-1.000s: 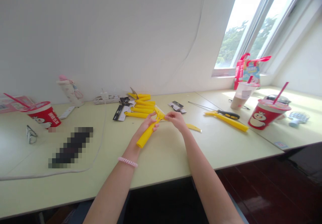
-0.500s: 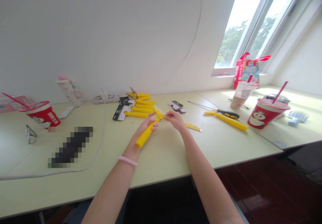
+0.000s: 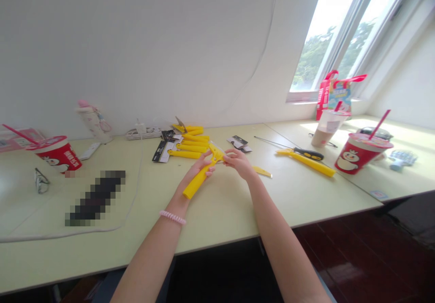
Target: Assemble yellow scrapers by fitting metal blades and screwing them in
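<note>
My left hand [image 3: 200, 169] is wrapped round a yellow scraper [image 3: 197, 182], whose thick handle slants down to the left and whose wide head points up. At the right side of that head, the fingers of my right hand [image 3: 238, 161] are pinched together; whatever small thing they grip is hidden. A yellow blade cover [image 3: 262, 172] lies on the table just right of my right hand. Several more yellow scrapers [image 3: 192, 146] with black-and-white cards [image 3: 161, 152] lie behind my left hand. Another yellow scraper [image 3: 311, 163] rests to the right beside a black-and-yellow screwdriver [image 3: 307, 153].
Loose cards [image 3: 239, 143] lie near the wall. A red cup [image 3: 360, 154], a clear cup [image 3: 326, 130] and a gift bag [image 3: 340, 94] stand at right. Another red cup [image 3: 61, 155], a bottle [image 3: 95, 121], glasses [image 3: 41, 181] and a power strip [image 3: 146, 133] are at left.
The fingers of my right hand have shifted slightly at the scraper's head, with the hand turned a little. My left hand and the scraper have hardly moved.
</note>
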{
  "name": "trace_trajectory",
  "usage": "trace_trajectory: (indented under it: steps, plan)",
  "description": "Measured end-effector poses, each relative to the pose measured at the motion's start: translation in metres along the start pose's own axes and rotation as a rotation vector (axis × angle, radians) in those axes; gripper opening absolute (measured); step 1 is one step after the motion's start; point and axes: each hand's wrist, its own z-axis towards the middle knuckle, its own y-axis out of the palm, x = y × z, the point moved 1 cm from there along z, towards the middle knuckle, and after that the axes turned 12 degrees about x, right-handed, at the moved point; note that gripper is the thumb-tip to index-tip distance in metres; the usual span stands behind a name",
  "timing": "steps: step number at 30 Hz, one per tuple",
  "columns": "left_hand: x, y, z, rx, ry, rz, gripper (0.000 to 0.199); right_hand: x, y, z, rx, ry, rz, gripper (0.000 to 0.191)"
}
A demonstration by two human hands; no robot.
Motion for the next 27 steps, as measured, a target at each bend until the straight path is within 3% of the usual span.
trace_trajectory:
  steps: [6, 8, 11, 13, 17, 23, 27]
  plan:
    - [0.003, 0.006, -0.005, 0.023, 0.006, 0.032, 0.066, -0.001, 0.000, 0.004, -0.011, -0.013, 0.005, 0.034]
    - [0.004, 0.007, -0.005, 0.053, 0.018, 0.022, 0.067, 0.000, -0.002, 0.006, 0.068, -0.077, -0.096, 0.031]
    - [0.004, 0.006, -0.004, 0.123, 0.064, 0.031, 0.066, 0.004, -0.010, 0.011, 0.309, -0.294, -0.510, 0.020]
    - [0.004, 0.004, -0.002, 0.166, 0.090, 0.046, 0.065, 0.008, -0.016, 0.012, 0.405, -0.403, -0.840, 0.013]
    - [0.005, 0.002, 0.000, 0.213, 0.111, 0.007, 0.061, 0.016, -0.021, 0.013, 0.345, -0.374, -1.161, 0.011]
    - [0.006, 0.000, 0.002, 0.272, 0.136, -0.028, 0.059, 0.006, -0.036, 0.013, 0.262, -0.451, -1.023, 0.006]
    - [0.006, -0.002, 0.005, 0.280, 0.141, -0.025, 0.060, -0.011, -0.053, 0.006, 0.434, -0.486, -0.719, 0.016]
